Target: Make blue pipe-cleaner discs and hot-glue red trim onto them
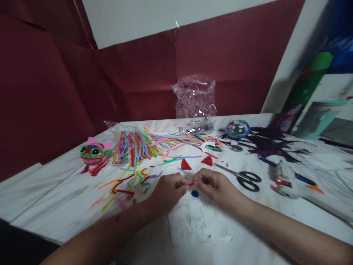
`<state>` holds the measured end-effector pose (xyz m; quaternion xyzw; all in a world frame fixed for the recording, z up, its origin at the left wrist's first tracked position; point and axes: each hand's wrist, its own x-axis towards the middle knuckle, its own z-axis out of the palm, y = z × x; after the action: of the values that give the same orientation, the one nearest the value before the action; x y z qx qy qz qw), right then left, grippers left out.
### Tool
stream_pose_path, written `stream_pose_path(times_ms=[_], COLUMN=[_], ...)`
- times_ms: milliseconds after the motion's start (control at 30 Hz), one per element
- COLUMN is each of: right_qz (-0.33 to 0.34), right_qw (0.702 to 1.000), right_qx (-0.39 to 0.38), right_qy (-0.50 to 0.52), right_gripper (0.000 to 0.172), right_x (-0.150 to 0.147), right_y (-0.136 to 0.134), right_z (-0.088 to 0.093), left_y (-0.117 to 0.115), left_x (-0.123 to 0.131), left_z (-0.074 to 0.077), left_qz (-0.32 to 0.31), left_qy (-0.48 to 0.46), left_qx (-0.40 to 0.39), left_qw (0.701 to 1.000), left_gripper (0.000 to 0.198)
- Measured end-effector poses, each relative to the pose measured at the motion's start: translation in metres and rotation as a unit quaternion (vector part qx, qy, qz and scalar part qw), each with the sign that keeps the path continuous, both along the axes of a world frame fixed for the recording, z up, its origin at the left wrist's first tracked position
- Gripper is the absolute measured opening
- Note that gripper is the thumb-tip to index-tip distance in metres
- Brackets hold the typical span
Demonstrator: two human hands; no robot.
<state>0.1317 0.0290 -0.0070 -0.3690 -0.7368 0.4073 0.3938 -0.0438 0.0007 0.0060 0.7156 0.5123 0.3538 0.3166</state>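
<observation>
My left hand (168,191) and my right hand (213,186) meet over the white table (193,228), fingers pinched together on a short red pipe-cleaner piece (191,183) held between them. A small blue disc (195,193) lies on the table just below the fingertips. Two red triangles (185,165) (207,160) made of pipe cleaner lie just beyond my hands. Black-handled scissors (244,177) lie to the right of my right hand.
A bundle of coloured pipe cleaners (135,145) spills from a plastic bag at the back left, with bent scraps (127,184) nearer. A pink and red pipe-cleaner figure (95,154) sits far left. A glue gun (284,178), a clear bag (195,99) and a round blue-rimmed container (237,129) stand behind.
</observation>
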Motion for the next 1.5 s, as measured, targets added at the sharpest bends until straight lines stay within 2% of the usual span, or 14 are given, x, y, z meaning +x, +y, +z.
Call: stream_pose_path(times_ms=[133, 233, 400, 567, 833, 933, 1033, 1067, 1133, 1233, 1333, 1500], right_qz=[0.049, 0.071, 0.023, -0.009, -0.011, -0.02, -0.035, -0.037, -0.041, -0.048, -0.058, -0.072], right_qw=[0.986, 0.977, 0.992, 0.996, 0.993, 0.984, 0.973, 0.97, 0.968, 0.968, 0.97, 0.975], right_qx=[-0.112, -0.158, -0.107, -0.05, -0.061, -0.086, -0.109, -0.116, -0.129, -0.138, -0.135, -0.118], right_qy=[0.114, 0.124, 0.062, 0.067, 0.097, 0.157, 0.203, 0.209, 0.211, 0.206, 0.194, 0.172], right_gripper=[0.022, 0.025, 0.027, 0.023, 0.025, 0.026, 0.025, 0.024, 0.023, 0.025, 0.028, 0.029], right_x=[-0.005, -0.006, -0.001, 0.0, -0.005, -0.001, 0.004, 0.005, 0.007, 0.007, 0.007, 0.007], right_y=[-0.005, -0.005, -0.007, -0.014, -0.021, -0.012, 0.002, 0.005, 0.01, 0.011, 0.011, 0.013], right_z=[0.002, 0.0, -0.006, -0.011, 0.005, 0.005, 0.002, 0.0, -0.001, 0.0, 0.002, 0.001], left_y=[0.001, 0.001, -0.004, -0.012, -0.022, -0.018, -0.01, -0.007, 0.001, 0.014, 0.03, 0.056], left_x=[0.0, 0.002, 0.006, 0.005, 0.008, 0.006, -0.004, -0.01, -0.021, -0.037, -0.047, -0.049], left_z=[-0.005, -0.01, -0.017, -0.013, -0.022, -0.015, 0.004, 0.01, 0.021, 0.025, 0.017, -0.006], left_qz=[-0.005, -0.015, -0.029, -0.043, -0.025, 0.002, 0.08, 0.105, 0.115, 0.091, 0.059, 0.013], left_qy=[-0.162, -0.214, -0.243, -0.24, -0.153, -0.176, -0.222, -0.214, -0.142, 0.051, 0.253, 0.354], left_qx=[-0.092, -0.126, -0.124, -0.098, -0.105, -0.098, -0.05, -0.033, -0.017, 0.03, 0.092, 0.114], left_qw=[0.983, 0.969, 0.962, 0.965, 0.982, 0.98, 0.971, 0.971, 0.983, 0.994, 0.961, 0.928], left_gripper=[0.012, 0.012, 0.015, 0.014, 0.022, 0.022, 0.024, 0.024, 0.021, 0.019, 0.019, 0.012])
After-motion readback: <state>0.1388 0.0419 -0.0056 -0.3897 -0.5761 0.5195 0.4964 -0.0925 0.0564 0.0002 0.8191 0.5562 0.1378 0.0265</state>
